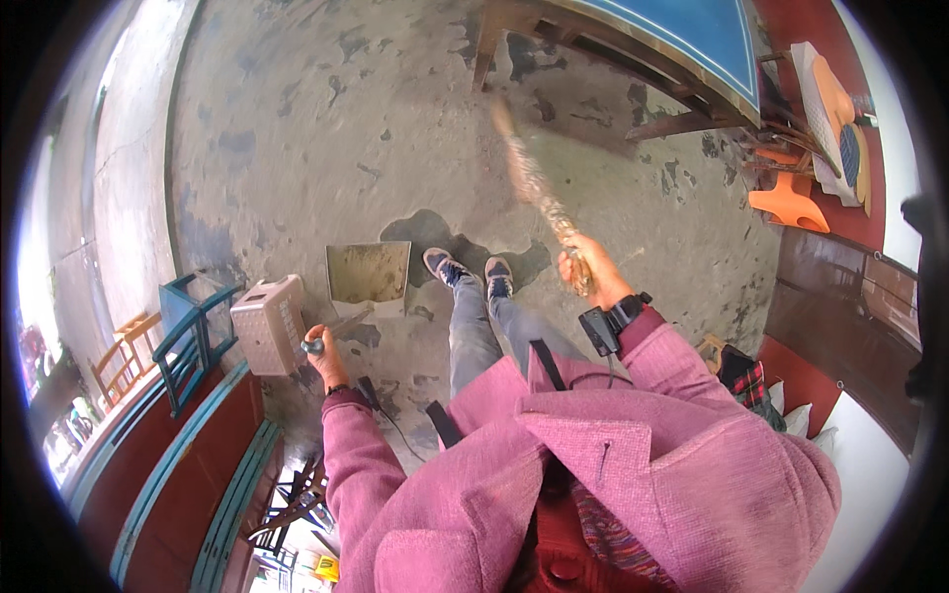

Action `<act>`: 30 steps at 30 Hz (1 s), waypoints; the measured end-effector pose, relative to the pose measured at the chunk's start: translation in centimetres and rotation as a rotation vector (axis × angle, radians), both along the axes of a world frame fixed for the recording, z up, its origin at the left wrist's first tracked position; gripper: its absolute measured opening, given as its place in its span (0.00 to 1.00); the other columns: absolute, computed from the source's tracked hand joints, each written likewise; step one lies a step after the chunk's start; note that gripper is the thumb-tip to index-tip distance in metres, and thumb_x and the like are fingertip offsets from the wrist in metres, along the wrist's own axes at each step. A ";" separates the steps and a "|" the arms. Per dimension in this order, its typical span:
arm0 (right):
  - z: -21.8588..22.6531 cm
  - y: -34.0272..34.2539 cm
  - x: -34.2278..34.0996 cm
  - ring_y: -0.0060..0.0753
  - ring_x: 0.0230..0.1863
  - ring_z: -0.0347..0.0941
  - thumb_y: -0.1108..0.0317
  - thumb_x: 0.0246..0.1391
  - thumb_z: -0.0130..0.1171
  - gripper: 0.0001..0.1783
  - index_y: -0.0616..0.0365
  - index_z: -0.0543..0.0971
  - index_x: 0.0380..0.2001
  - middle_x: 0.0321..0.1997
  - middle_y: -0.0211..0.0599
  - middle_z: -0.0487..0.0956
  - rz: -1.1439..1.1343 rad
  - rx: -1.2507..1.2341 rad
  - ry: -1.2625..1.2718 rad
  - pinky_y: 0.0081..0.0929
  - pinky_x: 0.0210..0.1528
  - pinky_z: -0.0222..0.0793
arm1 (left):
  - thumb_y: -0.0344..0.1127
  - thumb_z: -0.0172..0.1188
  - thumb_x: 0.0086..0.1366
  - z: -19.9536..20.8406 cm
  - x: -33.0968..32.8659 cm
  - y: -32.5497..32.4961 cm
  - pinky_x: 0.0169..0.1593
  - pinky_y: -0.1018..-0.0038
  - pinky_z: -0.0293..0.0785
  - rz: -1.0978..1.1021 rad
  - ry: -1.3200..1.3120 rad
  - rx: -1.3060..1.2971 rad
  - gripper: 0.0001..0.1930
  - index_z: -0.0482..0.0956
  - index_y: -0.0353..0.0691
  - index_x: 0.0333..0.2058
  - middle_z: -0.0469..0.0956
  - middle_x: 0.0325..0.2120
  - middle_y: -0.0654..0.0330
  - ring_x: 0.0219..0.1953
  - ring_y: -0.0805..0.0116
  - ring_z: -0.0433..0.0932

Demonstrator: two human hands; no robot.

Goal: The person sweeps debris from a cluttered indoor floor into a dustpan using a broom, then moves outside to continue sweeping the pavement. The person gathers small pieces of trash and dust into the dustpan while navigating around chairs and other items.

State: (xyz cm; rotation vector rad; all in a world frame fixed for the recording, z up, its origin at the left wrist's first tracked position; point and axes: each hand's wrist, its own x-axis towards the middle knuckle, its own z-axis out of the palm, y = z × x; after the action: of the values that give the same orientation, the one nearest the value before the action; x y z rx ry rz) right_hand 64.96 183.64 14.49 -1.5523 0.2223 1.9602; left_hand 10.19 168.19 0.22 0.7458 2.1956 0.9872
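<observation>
My left hand [324,358] is closed around the dark grip of a long-handled dustpan [386,308]. The pan lies on the concrete floor, left of my shoes, its inside brownish. Out to the right, my right hand [591,267] wraps round a broom [546,203] with a mottled brown-and-white shaft. The broom slants away from me toward the far left. Motion smears its far end, so I cannot make out the bristles or whether they touch the floor.
A blue-topped wooden table [682,40] stands at the far right. Beside the dustpan are a beige plastic stool [267,316] and a small blue chair [188,341]. Blue-edged benches [178,474] line the left. An orange plastic stool [791,205] sits near the right wall. Dark patches mark the floor.
</observation>
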 end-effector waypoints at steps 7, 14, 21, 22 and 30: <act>-9.9 1.8 -6.8 0.31 0.22 0.71 0.65 0.50 0.55 0.07 0.54 0.68 0.29 0.23 0.34 0.72 -0.313 -0.267 0.164 0.33 0.30 0.73 | 0.26 0.58 0.60 1.3 -0.1 0.5 0.45 0.76 0.69 0.028 -0.041 0.016 0.07 0.74 0.38 0.39 0.75 0.34 0.63 0.37 0.73 0.73; -9.4 8.9 -25.7 0.35 0.18 0.70 0.64 0.48 0.53 0.08 0.54 0.68 0.23 0.17 0.34 0.71 -0.067 -0.141 0.417 0.35 0.24 0.71 | 0.26 0.58 0.60 1.6 -2.4 0.7 0.42 0.78 0.69 -0.019 -0.035 0.033 0.07 0.75 0.38 0.37 0.76 0.31 0.65 0.34 0.75 0.73; -4.1 16.1 -25.3 0.22 0.17 0.66 0.64 0.51 0.53 0.09 0.51 0.67 0.21 0.16 0.27 0.67 -0.097 0.017 0.535 0.20 0.21 0.66 | 0.25 0.58 0.58 2.0 -3.8 0.1 0.41 0.79 0.68 0.133 -0.186 0.129 0.08 0.75 0.38 0.37 0.75 0.30 0.67 0.34 0.77 0.72; -3.8 16.3 -24.7 0.22 0.17 0.66 0.64 0.51 0.53 0.09 0.51 0.67 0.21 0.16 0.27 0.68 -0.098 -0.027 0.578 0.20 0.21 0.67 | 0.25 0.58 0.58 2.2 -4.0 0.1 0.41 0.80 0.68 0.124 -0.169 0.118 0.08 0.75 0.38 0.37 0.75 0.30 0.67 0.34 0.77 0.72; -6.6 21.2 -26.3 0.29 0.22 0.70 0.67 0.47 0.53 0.05 0.50 0.69 0.21 0.20 0.29 0.70 -0.044 -0.026 0.176 0.27 0.26 0.71 | 0.24 0.58 0.57 3.7 -3.3 0.1 0.39 0.81 0.68 0.143 -0.172 0.103 0.08 0.75 0.38 0.37 0.74 0.30 0.67 0.32 0.78 0.71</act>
State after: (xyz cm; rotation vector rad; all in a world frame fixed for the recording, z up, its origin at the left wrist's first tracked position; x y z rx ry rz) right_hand 38.67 204.84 7.86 -1.3793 0.3537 2.0676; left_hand 6.93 168.28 3.94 0.5334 2.0834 1.1981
